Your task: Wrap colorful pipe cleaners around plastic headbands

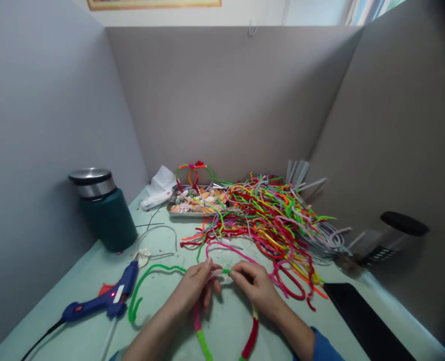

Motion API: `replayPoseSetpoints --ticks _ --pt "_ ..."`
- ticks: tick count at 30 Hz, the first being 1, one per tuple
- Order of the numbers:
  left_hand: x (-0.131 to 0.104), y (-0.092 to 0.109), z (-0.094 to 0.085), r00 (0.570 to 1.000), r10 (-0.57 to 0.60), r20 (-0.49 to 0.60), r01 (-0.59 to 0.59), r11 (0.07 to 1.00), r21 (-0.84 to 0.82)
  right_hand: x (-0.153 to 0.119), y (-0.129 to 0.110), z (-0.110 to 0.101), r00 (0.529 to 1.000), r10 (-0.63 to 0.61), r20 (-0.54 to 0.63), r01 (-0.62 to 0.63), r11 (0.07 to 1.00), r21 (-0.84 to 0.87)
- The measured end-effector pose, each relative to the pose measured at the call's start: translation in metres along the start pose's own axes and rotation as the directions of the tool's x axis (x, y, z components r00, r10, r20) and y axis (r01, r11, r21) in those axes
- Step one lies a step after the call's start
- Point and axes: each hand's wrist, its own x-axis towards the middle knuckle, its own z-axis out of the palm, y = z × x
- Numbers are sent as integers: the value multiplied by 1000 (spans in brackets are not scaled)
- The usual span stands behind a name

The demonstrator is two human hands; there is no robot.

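My left hand (199, 282) is closed on a pale pink section of a colourful pipe-cleaner ring. Close to its right, my right hand (253, 286) pinches the ring by a short green wrapped part (226, 271). Below the hands the ring continues in pink and green (203, 346) on the left and in dark red (251, 337) on the right, running out of the bottom of the view. A loose green pipe cleaner (147, 273) curves out to the left of my left hand.
A blue glue gun (98, 303) and a teal bottle (107, 218) are at the left. Behind the hands are a metal tray (186, 214) of small pieces and a large pipe-cleaner heap (267, 210). A black flat object (365, 321) and a clear container (388, 243) are at the right.
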Motion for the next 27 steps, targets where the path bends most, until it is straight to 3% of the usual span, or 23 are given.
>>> replayPoseSetpoints --ticks 3,8,12,19,23,27 --pt "-4 1 -2 998 -44 50 51 990 -134 1 0 -3 998 56 18 -58 995 79" --pt "-7 0 -3 997 -59 39 66 977 -202 0 -2 -6 992 129 12 -130 980 150" --pt "-5 -1 0 999 -54 -10 53 996 -72 -2 -1 -2 997 54 47 -57 997 58" --pt "1 -10 3 988 148 -36 -134 960 247 -3 -3 1 999 -32 42 34 999 -36" --pt "3 -12 2 993 108 -46 -94 967 237 -4 -4 1 996 -75 55 78 995 -56" --pt "-1 -5 4 999 -46 -15 47 996 80 -5 -3 0 997 -75 34 77 996 -43"
